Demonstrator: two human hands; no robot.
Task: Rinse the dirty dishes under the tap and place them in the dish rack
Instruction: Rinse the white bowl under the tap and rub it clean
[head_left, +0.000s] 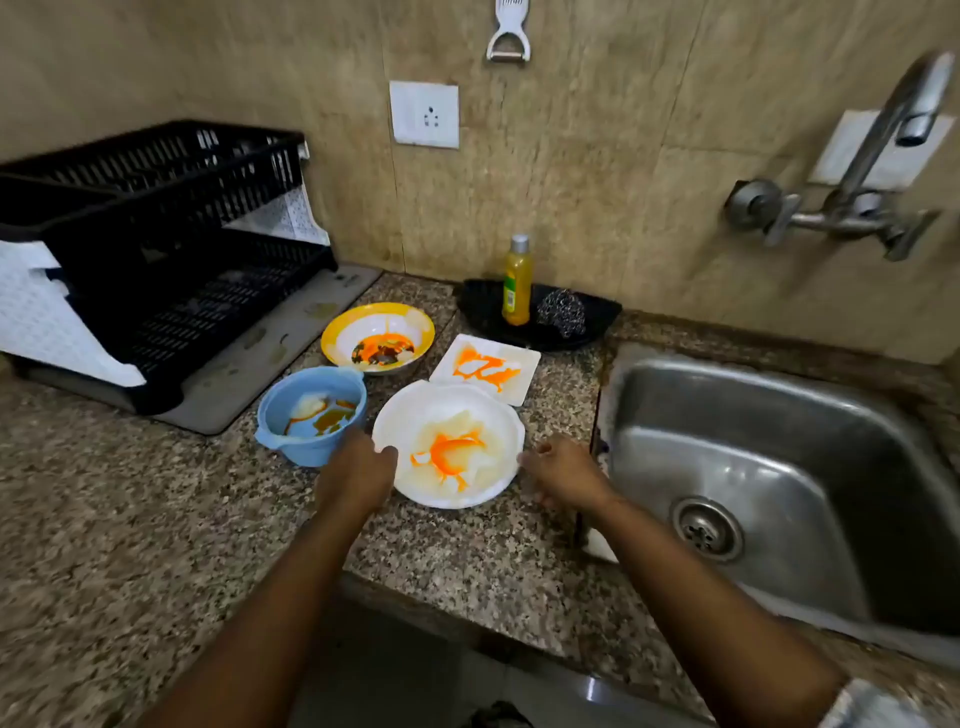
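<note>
I saw both hands at the round white plate (449, 441) on the granite counter (156, 519), left of the sink (779, 441). Left hand (358, 475) gripped its rim w/ thumb on top; right hand (563, 470) fingers curled loosely at the opp. edge, grip unclear.

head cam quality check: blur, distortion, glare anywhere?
Head view: wide-angle bowing at the edges, dish rack and sink curve; tap smeared by blur; round white plate and both hands fairly sharp; soft glare on the sink basin, no hard shadows.
</note>
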